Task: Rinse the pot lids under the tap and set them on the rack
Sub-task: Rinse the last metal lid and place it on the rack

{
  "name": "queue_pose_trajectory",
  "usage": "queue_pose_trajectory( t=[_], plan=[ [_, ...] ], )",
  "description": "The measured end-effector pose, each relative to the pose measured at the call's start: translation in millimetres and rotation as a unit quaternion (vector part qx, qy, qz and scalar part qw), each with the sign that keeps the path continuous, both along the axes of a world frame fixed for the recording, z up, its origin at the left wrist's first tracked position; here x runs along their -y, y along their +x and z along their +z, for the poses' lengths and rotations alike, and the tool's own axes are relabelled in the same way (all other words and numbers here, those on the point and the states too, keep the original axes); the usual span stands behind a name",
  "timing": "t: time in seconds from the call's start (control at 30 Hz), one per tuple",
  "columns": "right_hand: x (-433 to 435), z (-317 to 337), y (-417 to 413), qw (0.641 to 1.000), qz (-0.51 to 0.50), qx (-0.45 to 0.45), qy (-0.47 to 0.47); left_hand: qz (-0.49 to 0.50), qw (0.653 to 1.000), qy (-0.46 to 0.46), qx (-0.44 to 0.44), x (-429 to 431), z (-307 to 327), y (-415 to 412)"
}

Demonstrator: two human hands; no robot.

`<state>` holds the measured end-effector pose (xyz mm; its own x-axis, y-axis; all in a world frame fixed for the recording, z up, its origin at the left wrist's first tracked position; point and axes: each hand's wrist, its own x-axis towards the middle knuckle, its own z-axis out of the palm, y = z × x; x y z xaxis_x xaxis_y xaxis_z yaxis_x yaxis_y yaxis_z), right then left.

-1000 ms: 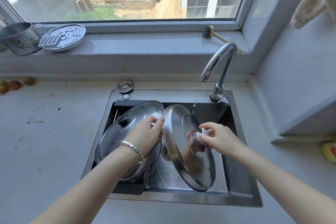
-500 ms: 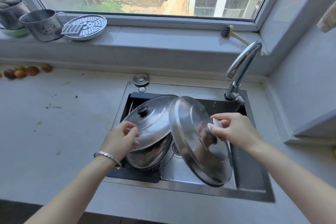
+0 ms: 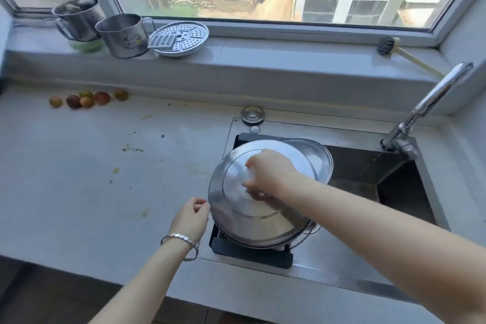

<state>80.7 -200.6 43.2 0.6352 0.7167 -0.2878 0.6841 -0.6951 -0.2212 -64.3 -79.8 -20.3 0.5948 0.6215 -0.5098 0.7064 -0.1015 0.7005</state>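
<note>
Right hand (image 3: pixel 268 176) clamps, fingers curled, on the centre of the steel lid (image 3: pixel 236 218), its knob hidden under them. Dome up and nearly flat, that lid lies over the rack (image 3: pixel 252 254) at the sink's (image 3: pixel 368 166) 9 o'clock end, covering a second lid (image 3: pixel 319 158) that peeks out at 1 o'clock. Left hand (image 3: pixel 192 216), loosely curled and holding nothing, sits at the rim's 8 o'clock, well placed to steady it; whether it touches is unclear. Letting go looks like the next step.

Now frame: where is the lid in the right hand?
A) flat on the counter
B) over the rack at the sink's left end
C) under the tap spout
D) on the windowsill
B: the right hand holds the steel lid above the rack at the left end of the sink, away from the tap.
</note>
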Motion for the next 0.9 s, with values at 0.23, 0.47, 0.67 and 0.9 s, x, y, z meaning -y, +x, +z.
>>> queue_pose_trajectory(
  t=[0.23,0.47,0.67,0.9],
  plan=[
    [-39.6,-36.0,-25.4,0.992,0.028,0.071,-0.100,-0.008,0.998,-0.038,-0.040,-9.7,-29.2,-11.7],
    [-51.5,-55.8,-31.1,0.997,-0.024,0.013,-0.075,-0.001,0.988,-0.134,-0.073,-8.7,-58.0,0.6],
    [-42.2,-48.3,-25.5,0.998,-0.023,-0.005,-0.064,0.010,0.988,-0.136,-0.070,-12.5,-69.9,7.5],
    [-20.8,-34.6,-9.9,0.999,-0.012,-0.015,-0.029,0.068,0.981,-0.172,-0.058,-29.5,-80.8,8.4]
  ],
)
